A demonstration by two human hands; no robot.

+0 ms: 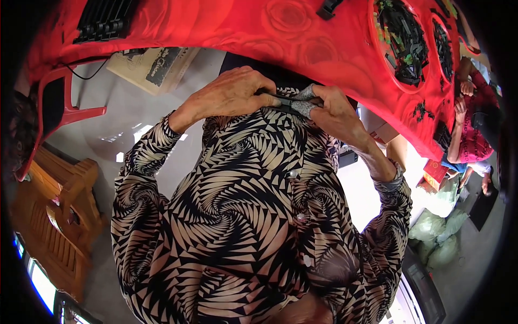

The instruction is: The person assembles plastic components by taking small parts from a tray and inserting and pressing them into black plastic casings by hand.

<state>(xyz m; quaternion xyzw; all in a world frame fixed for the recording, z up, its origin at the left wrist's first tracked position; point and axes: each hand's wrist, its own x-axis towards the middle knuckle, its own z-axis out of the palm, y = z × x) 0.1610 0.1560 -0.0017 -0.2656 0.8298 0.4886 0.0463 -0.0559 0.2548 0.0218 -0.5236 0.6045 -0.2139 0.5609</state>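
In front of my chest, just below the table edge, both hands meet at a small dark plastic piece (291,105). My left hand (229,93) pinches its left end between thumb and forefinger. With grey covers on thumb and forefinger, my right hand (341,114) grips the other end. The fingers hide much of the piece, so its exact kind does not show. Beyond the hands, a red cloth with a rose pattern (232,24) covers the table.
A row of black plastic parts (102,20) lies at the table's far left. A red basin (373,33) of black and green pieces stands right, beside a second basin (436,24). Loose black bits (423,111) lie nearby. A red plastic chair (69,105) is left; another person (477,127) sits right.
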